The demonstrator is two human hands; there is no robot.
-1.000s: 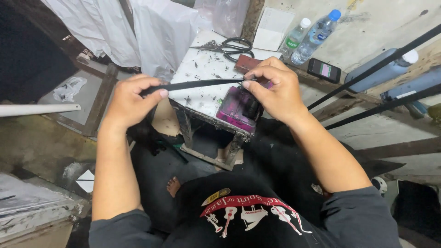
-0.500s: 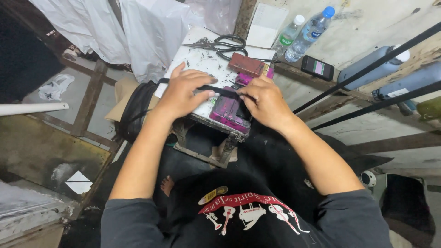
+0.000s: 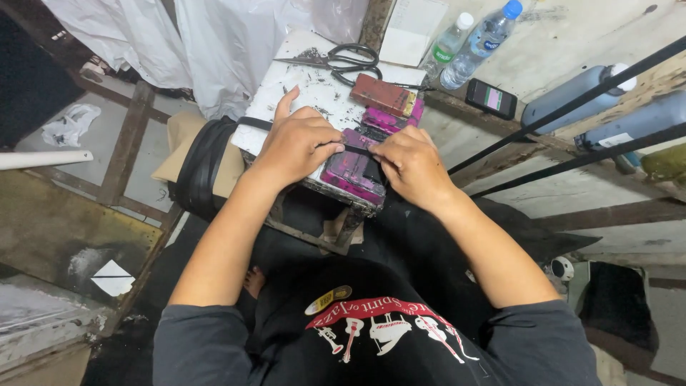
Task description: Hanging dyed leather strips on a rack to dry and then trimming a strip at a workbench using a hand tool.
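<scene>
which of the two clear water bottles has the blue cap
The right bottle, nearer the phone. Its cap is blue, while the smaller bottle to its left has a white cap and a green label.

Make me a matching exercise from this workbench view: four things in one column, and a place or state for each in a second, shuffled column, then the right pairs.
Things:
1. scissors
2. phone
3. black strap
4. two clear bottles

Places or states:
A. pinched between the left hand and right hand over the magenta-stained block
B. lying flat on the ledge, screen lit
C. at the far end of the white board
D. standing against the wall

Pairs: 1-C, 2-B, 3-A, 4-D
</scene>
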